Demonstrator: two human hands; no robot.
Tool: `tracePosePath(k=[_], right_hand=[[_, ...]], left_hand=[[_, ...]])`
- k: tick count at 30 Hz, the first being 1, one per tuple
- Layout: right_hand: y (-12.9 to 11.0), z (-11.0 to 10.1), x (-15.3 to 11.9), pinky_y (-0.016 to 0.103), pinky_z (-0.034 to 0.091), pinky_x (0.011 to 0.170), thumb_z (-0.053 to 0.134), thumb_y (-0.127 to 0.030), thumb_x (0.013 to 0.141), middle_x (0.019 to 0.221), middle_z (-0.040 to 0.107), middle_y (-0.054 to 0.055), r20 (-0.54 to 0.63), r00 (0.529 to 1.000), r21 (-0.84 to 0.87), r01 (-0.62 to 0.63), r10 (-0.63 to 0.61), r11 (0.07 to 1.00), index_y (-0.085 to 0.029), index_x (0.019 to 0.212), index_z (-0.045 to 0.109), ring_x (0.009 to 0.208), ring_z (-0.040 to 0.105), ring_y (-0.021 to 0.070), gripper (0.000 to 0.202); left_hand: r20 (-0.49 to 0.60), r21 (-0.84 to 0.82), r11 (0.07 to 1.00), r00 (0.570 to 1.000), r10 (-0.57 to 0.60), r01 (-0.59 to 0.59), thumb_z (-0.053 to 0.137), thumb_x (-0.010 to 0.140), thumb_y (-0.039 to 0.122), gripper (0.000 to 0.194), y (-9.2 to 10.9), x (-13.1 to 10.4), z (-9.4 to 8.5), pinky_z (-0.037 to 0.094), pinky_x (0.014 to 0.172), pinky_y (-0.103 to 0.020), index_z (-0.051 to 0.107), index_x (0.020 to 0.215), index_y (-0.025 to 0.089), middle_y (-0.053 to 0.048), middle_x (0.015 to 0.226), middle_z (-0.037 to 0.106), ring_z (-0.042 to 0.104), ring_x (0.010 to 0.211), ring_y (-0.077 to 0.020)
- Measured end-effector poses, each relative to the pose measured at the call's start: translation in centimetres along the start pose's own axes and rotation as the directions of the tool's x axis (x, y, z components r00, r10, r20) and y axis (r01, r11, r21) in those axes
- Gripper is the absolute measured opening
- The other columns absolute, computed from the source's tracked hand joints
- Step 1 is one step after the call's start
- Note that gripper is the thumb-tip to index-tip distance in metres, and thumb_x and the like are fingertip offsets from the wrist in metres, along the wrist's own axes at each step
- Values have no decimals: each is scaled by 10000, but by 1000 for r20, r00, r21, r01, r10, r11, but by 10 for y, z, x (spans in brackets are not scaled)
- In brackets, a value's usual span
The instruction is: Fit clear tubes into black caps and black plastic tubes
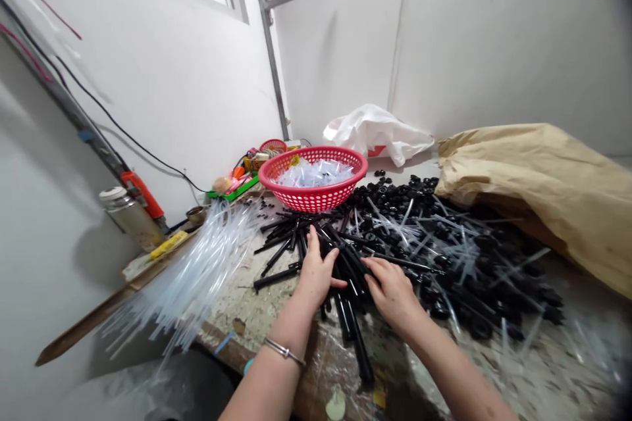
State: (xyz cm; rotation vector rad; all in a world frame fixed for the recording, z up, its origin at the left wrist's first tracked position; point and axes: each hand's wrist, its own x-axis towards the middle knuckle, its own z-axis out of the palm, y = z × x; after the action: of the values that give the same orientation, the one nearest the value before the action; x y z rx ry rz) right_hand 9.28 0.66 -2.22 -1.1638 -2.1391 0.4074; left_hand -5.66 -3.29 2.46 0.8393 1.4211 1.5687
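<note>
Black glossy plastic tubes [355, 284] lie in a loose heap in the middle of the table, several of them pointing toward me. My left hand [318, 268] is at the heap's left side, fingers spread, touching the tubes. On the opposite side, my right hand [394, 289] rests its outstretched fingertips against the same tubes. Neither hand is wrapped round a tube. Small black plastic caps [395, 200] and thin clear straws [402, 230] are piled behind and right of my hands.
A red perforated basket [313, 198] with clear plastic pieces stands behind the tubes. Long translucent tubes [197, 270] overhang the table's left edge. A thermos [129, 217] stands at left. A white bag [378, 131] and a tan sack [538, 177] lie at back right.
</note>
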Motion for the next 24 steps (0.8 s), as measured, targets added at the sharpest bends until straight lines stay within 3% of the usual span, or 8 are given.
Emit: tracePosePath(k=[3, 6, 10, 13, 16, 19, 21, 24], right_hand=[[-5, -1, -9, 435, 444, 849, 407, -217, 830, 1089, 623, 111, -20, 997, -34, 71, -71, 997, -178, 1064, 631, 1012, 543, 252, 326], [-11, -8, -16, 434, 448, 843, 404, -228, 840, 1086, 619, 115, -37, 992, -44, 118, -120, 992, -177, 1049, 637, 1015, 542, 255, 317], [-26, -22, -25, 422, 456, 842, 400, -214, 855, 1069, 620, 119, -39, 980, 5, 195, -194, 981, -177, 1015, 646, 1008, 548, 245, 296], [-48, -22, -38, 405, 464, 846, 389, -185, 862, 1075, 617, 133, -23, 966, 57, 260, -259, 964, -162, 1009, 643, 1013, 551, 231, 294], [-73, -5, -58, 439, 432, 906, 433, -188, 848, 1164, 592, 120, 79, 932, 67, 348, -352, 935, -202, 1037, 640, 1109, 511, 249, 280], [-80, 18, -72, 553, 295, 1005, 490, -255, 841, 1303, 515, 97, 240, 866, 24, 447, -440, 894, -253, 1117, 610, 1236, 412, 297, 301], [-70, 29, -72, 597, 216, 1027, 493, -276, 851, 1309, 513, 104, 309, 841, -29, 475, -444, 879, -240, 1162, 588, 1252, 398, 308, 328], [-43, 37, -64, 588, 162, 1050, 457, -220, 873, 1263, 562, 56, 314, 844, -113, 489, -436, 865, -250, 1190, 569, 1253, 407, 273, 338]], left_hand=[[-13, 124, 992, 1000, 18, -16, 649, 737, 330, 874, -1, 1, 0, 539, 416, -205, 122, 1435, 328, -76, 1524, 85, 437, 1190, -388], [2, 196, 981, 1000, 8, -9, 616, 753, 282, 730, 2, 3, -3, 504, 356, -201, 283, 1402, 314, -81, 1519, 117, 496, 1131, -397], [-53, 262, 965, 998, 43, -28, 566, 772, 232, 524, 11, -1, -16, 452, 327, -202, 494, 1291, 236, -147, 1409, 358, 646, 835, -284], [-135, 313, 947, 983, 121, -74, 545, 792, 240, 412, 17, -16, -37, 466, 406, -202, 579, 1198, 184, -146, 1240, 518, 626, 662, -164], [-253, 384, 915, 939, 233, -124, 515, 828, 286, 363, 8, -50, -71, 510, 636, -239, 579, 1173, 190, -103, 1156, 565, 575, 641, -111], [-354, 616, 782, 853, 384, -96, 475, 847, 388, 365, -23, -107, -116, 495, 749, -301, 585, 1138, 196, -87, 1074, 604, 579, 695, -152], [-439, 655, 755, 821, 367, 13, 473, 826, 460, 399, -54, -152, -151, 503, 743, -329, 607, 1071, 176, -95, 1010, 624, 597, 736, -192], [-547, 614, 774, 790, 277, 155, 529, 730, 582, 449, -104, -215, -201, 532, 676, -343, 653, 927, 198, -89, 937, 653, 627, 746, -234]])
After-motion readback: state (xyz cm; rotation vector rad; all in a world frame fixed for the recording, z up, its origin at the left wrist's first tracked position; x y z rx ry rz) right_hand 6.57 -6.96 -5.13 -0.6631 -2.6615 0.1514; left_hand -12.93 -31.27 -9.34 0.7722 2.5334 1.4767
